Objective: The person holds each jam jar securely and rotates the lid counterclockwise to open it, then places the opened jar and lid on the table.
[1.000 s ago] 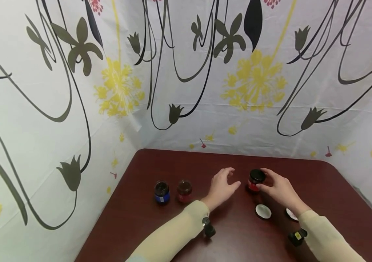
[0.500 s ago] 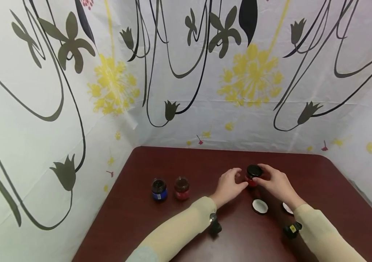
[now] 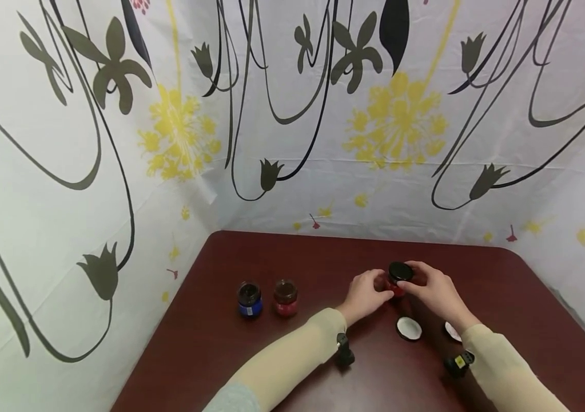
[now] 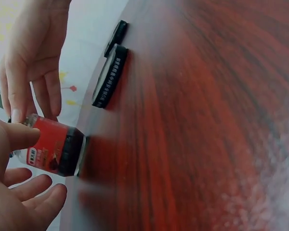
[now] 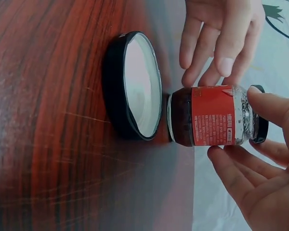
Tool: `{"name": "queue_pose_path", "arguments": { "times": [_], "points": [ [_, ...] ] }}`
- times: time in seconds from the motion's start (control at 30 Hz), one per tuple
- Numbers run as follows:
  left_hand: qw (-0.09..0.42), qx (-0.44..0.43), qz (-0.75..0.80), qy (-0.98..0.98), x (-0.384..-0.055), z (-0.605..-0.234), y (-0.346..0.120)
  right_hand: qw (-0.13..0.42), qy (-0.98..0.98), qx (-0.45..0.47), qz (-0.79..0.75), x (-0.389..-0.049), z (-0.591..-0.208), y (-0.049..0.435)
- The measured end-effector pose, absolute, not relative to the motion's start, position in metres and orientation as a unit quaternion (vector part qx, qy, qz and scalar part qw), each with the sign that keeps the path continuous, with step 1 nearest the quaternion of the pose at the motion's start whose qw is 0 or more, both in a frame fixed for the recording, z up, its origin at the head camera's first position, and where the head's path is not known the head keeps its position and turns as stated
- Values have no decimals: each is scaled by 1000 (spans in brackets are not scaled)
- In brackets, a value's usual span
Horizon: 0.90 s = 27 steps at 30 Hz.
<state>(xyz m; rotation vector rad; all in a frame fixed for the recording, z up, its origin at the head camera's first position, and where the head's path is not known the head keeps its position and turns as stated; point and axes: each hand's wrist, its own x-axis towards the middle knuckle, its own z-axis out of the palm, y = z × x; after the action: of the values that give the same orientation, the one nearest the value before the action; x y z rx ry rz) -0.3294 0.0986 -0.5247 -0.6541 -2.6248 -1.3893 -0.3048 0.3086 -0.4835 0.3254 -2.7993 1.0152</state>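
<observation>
A small glass jar [image 3: 400, 271] with a red label and a black lid stands upright on the table at the right. My right hand [image 3: 434, 290] holds it near the top; in the right wrist view its thumb lies at the jar's neck beside the lid [image 5: 261, 130]. My left hand [image 3: 366, 296] is at the jar's left side, fingers loosely bent. In the left wrist view its thumb overlaps the red label [image 4: 50, 144] while the other fingers stay apart from the glass. Contact of the left thumb is hard to tell.
Two lids lie white side up near my right wrist: one lid [image 3: 408, 329] in front of the jar, another lid [image 3: 453, 332] partly hidden. An open blue-label jar [image 3: 250, 299] and an open red-label jar [image 3: 286, 298] stand left on the table [image 3: 194, 355]. Patterned cloth hangs behind.
My left hand has moved right, up to the jar. The right hand keeps its hold at the jar's top. The head view has shifted slightly.
</observation>
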Motion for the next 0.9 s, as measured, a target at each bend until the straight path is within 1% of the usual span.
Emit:
{"name": "queue_pose_path", "arguments": {
  "times": [0.37, 0.53, 0.77, 0.9],
  "points": [
    [53, -224, -453, -861, -338, -533, 104, 53, -920, 104, 373, -308, -483, 308],
    [57, -227, -453, -860, -342, -532, 105, 54, -921, 106, 370, -310, -483, 304],
    [49, -222, -458, -859, -342, -535, 107, 56, -922, 106, 369, -309, -483, 303],
    [55, -224, -460, -857, -342, -536, 106, 56, -921, 107, 370, -308, -482, 302]
  ]
}}
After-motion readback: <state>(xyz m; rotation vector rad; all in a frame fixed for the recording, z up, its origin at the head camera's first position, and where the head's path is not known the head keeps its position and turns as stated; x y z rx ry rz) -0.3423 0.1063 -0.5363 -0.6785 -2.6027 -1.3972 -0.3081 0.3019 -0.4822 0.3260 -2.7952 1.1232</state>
